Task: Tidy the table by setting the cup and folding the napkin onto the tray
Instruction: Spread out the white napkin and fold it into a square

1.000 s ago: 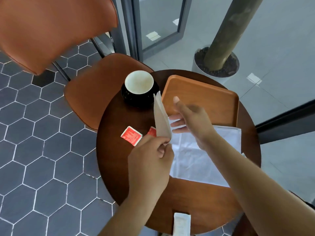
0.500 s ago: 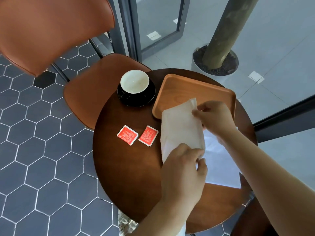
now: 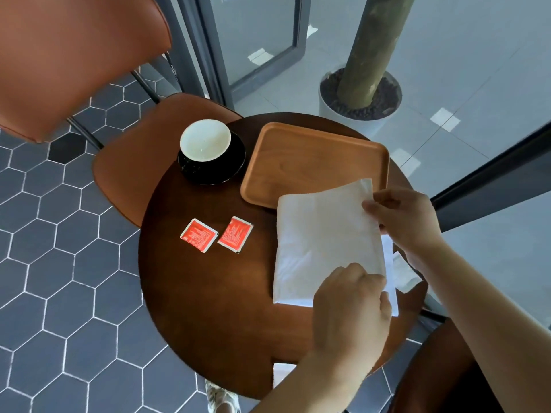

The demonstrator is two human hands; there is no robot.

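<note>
A white napkin, folded over on itself, lies on the round dark wooden table, with its far corner over the near edge of the wooden tray. My left hand pinches the napkin's near right corner. At the far right corner my right hand grips its edge. A white cup stands upright on a black saucer, left of the tray and apart from both hands. Nothing lies inside the tray.
Two red sachets lie left of the napkin. An orange-brown chair stands at the table's far left. A planter with a tree trunk and glass doors are beyond. Grey hexagon floor tiles lie to the left.
The napkin's raised half has been folded over to the right and now lies flat on the other half. Both hands followed it rightward, and the sachets are uncovered.
</note>
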